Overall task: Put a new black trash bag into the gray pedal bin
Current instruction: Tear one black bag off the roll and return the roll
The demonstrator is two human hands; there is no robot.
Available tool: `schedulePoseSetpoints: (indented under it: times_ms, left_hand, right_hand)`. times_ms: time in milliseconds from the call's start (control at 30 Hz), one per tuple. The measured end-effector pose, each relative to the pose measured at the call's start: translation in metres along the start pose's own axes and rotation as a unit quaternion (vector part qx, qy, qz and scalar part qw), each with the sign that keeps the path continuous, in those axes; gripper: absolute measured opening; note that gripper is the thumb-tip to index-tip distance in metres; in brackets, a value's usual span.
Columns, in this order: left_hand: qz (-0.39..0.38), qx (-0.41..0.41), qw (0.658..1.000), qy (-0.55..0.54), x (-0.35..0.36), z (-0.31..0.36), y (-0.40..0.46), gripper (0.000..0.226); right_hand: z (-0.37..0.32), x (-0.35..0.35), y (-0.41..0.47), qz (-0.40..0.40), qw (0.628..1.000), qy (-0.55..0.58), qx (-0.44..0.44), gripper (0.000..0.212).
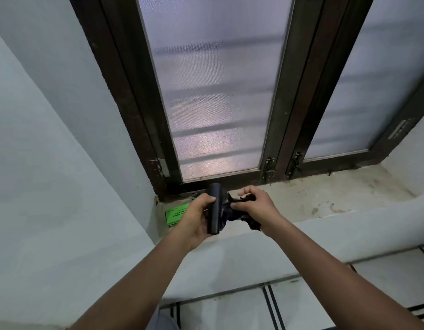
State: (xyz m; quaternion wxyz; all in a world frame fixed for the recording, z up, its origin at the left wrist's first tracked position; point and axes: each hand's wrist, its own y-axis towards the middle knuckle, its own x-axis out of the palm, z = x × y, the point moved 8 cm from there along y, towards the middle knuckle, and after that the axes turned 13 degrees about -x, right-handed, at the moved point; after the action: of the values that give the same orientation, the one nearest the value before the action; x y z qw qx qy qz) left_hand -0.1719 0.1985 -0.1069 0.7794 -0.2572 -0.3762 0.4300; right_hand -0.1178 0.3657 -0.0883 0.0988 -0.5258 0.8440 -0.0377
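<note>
1. We hold the roll of black trash bags (215, 210) upright in our left hand (196, 219), fingers curled round its lower half. It sits above the near edge of the window sill (325, 198), just in front of the dark window frame (134, 103).

2. Our right hand (252, 206) pinches the loose, crumpled end of the bag (241, 216), which trails off the right side of the roll. Thumb and fingertips close on the film and the rest of the hand is bent over it.

3. We judge the step in hand to be freeing one bag from the roll. To do it well, we should keep the left grip firm so the roll cannot spin, draw the film out to the right until a perforation shows, then tear along that line rather than through the film. The plastic looks thin and bunched, so a sharp yank could rip it unevenly.

4. The gray pedal bin is not in view, so fitting the bag is not yet begun.

5. A green printed label (176, 214) lies flat on the sill just left of our left hand, partly hidden by it. Frosted panes fill the window beyond, and striped floor tiles (270, 306) show near us, below the sill wall.
</note>
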Motion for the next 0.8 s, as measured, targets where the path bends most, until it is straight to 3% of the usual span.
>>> schedulePoseSetpoints:
  times_ms: [67,233,333,400,500,600,700,800]
  left_hand:
    - [0.002,-0.013,1.0,-0.021,-0.003,-0.001,0.004,0.048]
    - [0.011,0.004,1.0,-0.007,-0.004,-0.006,0.008,0.046]
    - [0.027,-0.003,1.0,-0.014,-0.003,-0.007,0.009,0.042]
    - [0.033,-0.008,0.999,-0.035,-0.004,-0.005,0.011,0.049]
    - [0.014,-0.003,0.999,-0.035,0.001,-0.004,0.008,0.051]
    - [-0.008,0.009,1.0,0.0,0.01,-0.006,0.01,0.045]
    - [0.003,0.0,1.0,-0.003,0.012,-0.008,0.013,0.051]
    - [0.029,-0.001,0.999,-0.023,0.008,-0.004,0.011,0.046]
  right_hand:
    - [0.001,0.0,0.0,-0.015,1.0,0.008,0.013,0.022]
    - [-0.006,0.001,-0.002,-0.056,0.998,-0.012,0.008,0.048]
    - [-0.007,-0.001,-0.002,-0.034,0.999,-0.008,0.011,0.052]
    - [-0.004,-0.005,-0.001,0.002,1.0,0.012,0.017,0.042]
    - [-0.004,-0.006,-0.002,0.005,1.0,0.021,0.006,0.007]
    - [-0.005,-0.007,-0.005,0.009,1.0,-0.017,-0.018,0.04]
    - [-0.007,-0.012,-0.006,0.028,0.996,-0.07,-0.037,0.051]
    - [-0.002,-0.014,-0.002,0.01,0.999,-0.046,-0.018,0.02]
